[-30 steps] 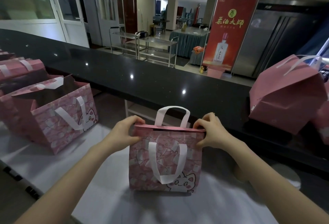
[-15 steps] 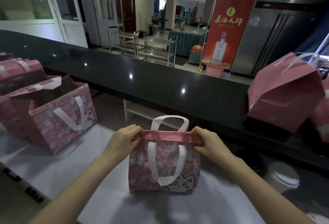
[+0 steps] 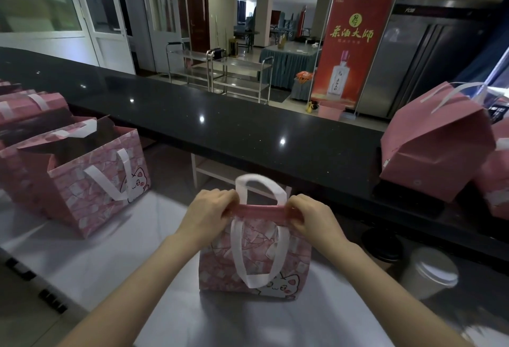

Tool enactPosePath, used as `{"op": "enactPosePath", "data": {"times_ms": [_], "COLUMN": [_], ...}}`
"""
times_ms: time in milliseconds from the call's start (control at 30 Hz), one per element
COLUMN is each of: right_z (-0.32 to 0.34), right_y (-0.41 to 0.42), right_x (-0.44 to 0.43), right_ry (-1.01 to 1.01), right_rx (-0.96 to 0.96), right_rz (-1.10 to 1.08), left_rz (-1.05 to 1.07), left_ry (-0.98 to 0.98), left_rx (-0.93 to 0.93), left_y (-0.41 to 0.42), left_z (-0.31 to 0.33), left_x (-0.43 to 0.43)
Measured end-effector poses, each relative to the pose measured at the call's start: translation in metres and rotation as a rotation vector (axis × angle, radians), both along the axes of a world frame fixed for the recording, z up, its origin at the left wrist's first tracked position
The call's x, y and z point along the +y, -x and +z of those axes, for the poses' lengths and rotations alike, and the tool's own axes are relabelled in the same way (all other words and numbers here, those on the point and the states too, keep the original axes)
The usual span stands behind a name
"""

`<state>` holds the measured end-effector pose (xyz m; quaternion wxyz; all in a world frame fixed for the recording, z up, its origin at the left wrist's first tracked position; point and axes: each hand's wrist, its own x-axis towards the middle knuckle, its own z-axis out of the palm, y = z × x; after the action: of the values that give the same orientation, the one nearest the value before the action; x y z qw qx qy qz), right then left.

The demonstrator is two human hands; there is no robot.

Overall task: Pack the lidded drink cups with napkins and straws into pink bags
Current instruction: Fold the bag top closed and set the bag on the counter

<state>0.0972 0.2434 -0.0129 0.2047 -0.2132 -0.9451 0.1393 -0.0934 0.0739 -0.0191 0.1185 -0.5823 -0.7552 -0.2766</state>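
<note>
A small pink bag (image 3: 217, 269) with a white cat print and white ribbon handles stands upright on the white work surface (image 3: 115, 244) in front of me. Its top edge is folded over into a flat pink band. My left hand (image 3: 209, 217) pinches the left end of that band and my right hand (image 3: 311, 217) pinches the right end. The bag's contents are hidden. A white lidded cup (image 3: 429, 275) stands low at the right, beside a dark-lidded cup (image 3: 381, 247).
An open pink cat bag (image 3: 91, 181) stands at the left with more pink bags (image 3: 30, 106) behind it. A long black counter (image 3: 248, 131) runs across behind the work surface. Closed pink bags (image 3: 435, 142) lie on its right end.
My hands have folded the bag's top down and slid closer together along the band. The view has tilted down, bringing the cups at the right into sight.
</note>
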Motion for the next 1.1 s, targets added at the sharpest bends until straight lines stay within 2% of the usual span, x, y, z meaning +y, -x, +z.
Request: {"op": "enactPosePath", "data": {"times_ms": [133,533,833,1000,1100], "right_z": [-0.005,-0.005,0.004,-0.006,-0.003], "right_y": [0.004,-0.001,0.026,0.029,0.026], "right_x": [-0.006,-0.006,-0.026,-0.029,-0.024], "right_ry": [0.031,0.245,0.078,0.045,0.091], "right_rx": [0.044,0.043,-0.151,-0.096,-0.081], "right_rz": [-0.029,-0.003,-0.064,-0.105,-0.069], "left_rz": [0.025,0.085,0.223,0.232,0.209], "left_ry": [0.018,0.012,-0.023,0.037,0.096], "left_rx": [0.026,-0.114,-0.060,-0.008,-0.020], "left_y": [-0.005,-0.008,-0.020,-0.023,-0.021], "left_z": [-0.008,-0.016,-0.023,-0.023,-0.020], "left_x": [0.002,0.006,0.014,0.013,0.014]}}
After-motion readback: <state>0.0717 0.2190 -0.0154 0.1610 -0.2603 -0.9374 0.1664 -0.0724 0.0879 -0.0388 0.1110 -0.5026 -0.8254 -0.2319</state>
